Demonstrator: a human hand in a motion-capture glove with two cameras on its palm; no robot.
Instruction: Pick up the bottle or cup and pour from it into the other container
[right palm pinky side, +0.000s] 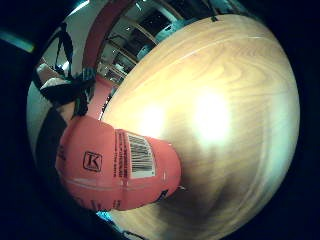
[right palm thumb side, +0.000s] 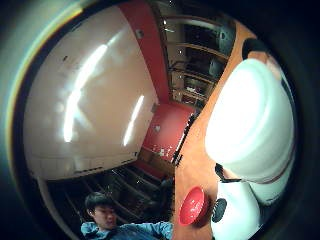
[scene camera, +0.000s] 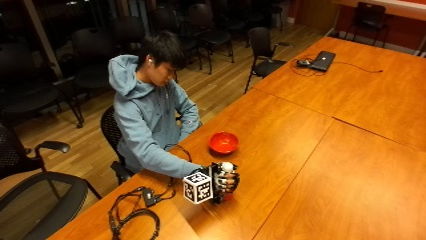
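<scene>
From the outside view I see my gloved right hand (scene camera: 223, 182) wrapped around the bottle (scene camera: 226, 172), its fingers curled on the body — the white cap pokes up above them. The bottle stands upright on the wooden table (scene camera: 319, 145), or just clear of it; I cannot tell which from here. The red bowl (scene camera: 223, 142) sits on the table near the bottle, on the far side of it from my hand. In the little finger side palm view the bottle's pink label (right palm pinky side: 117, 167) with its barcode fills the space against the palm.
</scene>
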